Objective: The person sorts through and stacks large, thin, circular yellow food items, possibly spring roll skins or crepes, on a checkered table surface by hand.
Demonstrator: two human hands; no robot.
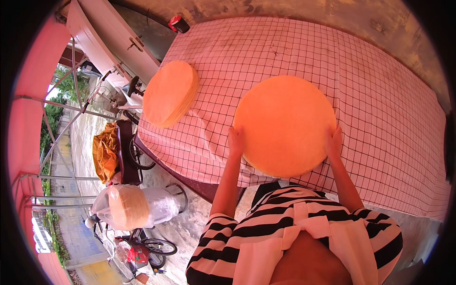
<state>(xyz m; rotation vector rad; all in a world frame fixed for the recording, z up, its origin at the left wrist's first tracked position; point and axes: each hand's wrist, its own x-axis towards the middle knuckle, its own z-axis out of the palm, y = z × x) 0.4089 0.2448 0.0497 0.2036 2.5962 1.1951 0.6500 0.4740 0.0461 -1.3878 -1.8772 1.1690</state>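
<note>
A large round stack of thin flatbread-like sheets (285,124) is in front of me, flat and orange-tinted in the light. My left hand (236,141) grips its left edge, and my right hand (333,143) grips the right edge, thumbs on top. The fingers of both hands are hidden at the rim. Whether the stack rests on the cloth or is slightly raised, I cannot tell. Beneath it spreads a checked tablecloth (263,53) with dark grid lines. Farther left, a second stack of round sheets (170,93) lies near the table's left edge, its layers showing at the side.
A red and black container (179,24) sits at the far left corner. Beyond the table's left side are a plastic-wrapped round stack (130,207), a parked bicycle (160,245), a cart with orange cloth (105,153) and leaning white doors (107,39). A wall (320,14) borders the far side.
</note>
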